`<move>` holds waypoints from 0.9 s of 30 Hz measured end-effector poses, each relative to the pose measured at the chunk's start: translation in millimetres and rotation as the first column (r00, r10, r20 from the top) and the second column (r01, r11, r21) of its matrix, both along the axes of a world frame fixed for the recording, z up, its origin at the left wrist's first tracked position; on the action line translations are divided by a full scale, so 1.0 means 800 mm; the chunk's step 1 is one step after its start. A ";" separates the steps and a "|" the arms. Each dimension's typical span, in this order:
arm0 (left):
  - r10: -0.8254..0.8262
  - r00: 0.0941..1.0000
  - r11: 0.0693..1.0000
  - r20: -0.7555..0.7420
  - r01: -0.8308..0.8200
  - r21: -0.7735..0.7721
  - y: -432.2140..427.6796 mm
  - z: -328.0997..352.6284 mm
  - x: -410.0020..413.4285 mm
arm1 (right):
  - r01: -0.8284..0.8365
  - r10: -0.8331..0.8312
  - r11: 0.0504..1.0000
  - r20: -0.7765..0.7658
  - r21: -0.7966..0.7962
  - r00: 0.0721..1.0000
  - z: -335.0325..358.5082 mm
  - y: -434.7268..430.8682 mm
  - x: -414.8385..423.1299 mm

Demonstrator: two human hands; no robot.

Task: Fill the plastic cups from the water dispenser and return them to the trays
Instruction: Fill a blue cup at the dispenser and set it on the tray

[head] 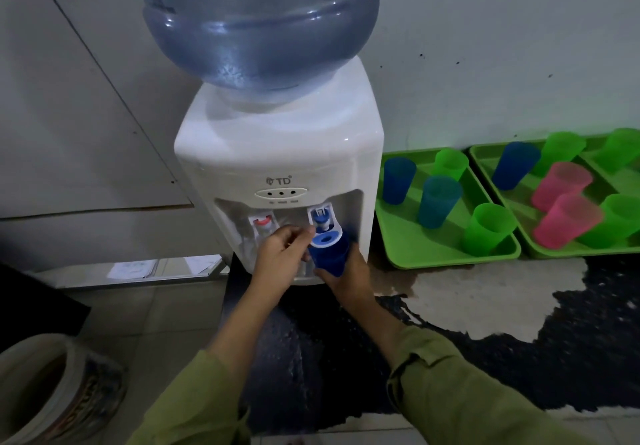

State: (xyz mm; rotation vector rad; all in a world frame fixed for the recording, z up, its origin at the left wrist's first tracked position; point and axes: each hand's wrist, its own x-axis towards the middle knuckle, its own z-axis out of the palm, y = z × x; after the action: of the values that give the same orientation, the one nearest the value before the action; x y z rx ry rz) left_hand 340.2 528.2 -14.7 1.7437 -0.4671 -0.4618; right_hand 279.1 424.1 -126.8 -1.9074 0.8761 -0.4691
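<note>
A white water dispenser (277, 153) carries a big blue bottle (256, 25) and has a red tap (264, 224) and a blue tap (320, 217). My right hand (348, 273) grips a blue plastic cup (329, 252) from below and holds it tilted right under the blue tap. My left hand (280, 259) reaches in from the left with curled fingers, its fingertips on the blue tap's white lever just above the cup rim. Two green trays stand to the right: the near tray (450, 261) holds several blue and green cups, the far tray (554, 254) blue, green and pink ones.
The dispenser and trays stand on a dark, worn surface (519, 358) with pale patches, against a white wall. A round ceramic pot (52, 392) sits at the bottom left. Papers (131, 268) lie on a low ledge left of the dispenser.
</note>
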 end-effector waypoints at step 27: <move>0.148 0.941 0.965 0.306 -0.205 0.162 -0.026 -0.057 0.000 | -0.036 0.019 0.988 0.114 0.151 0.993 -0.007 0.001 -0.019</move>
State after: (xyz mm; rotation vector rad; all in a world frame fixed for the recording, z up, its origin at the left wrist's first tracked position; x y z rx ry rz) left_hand 340.2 507.8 -60.6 2.0336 -0.4796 -0.1215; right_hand 264.0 425.1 -132.1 -1.7344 0.7883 -0.4741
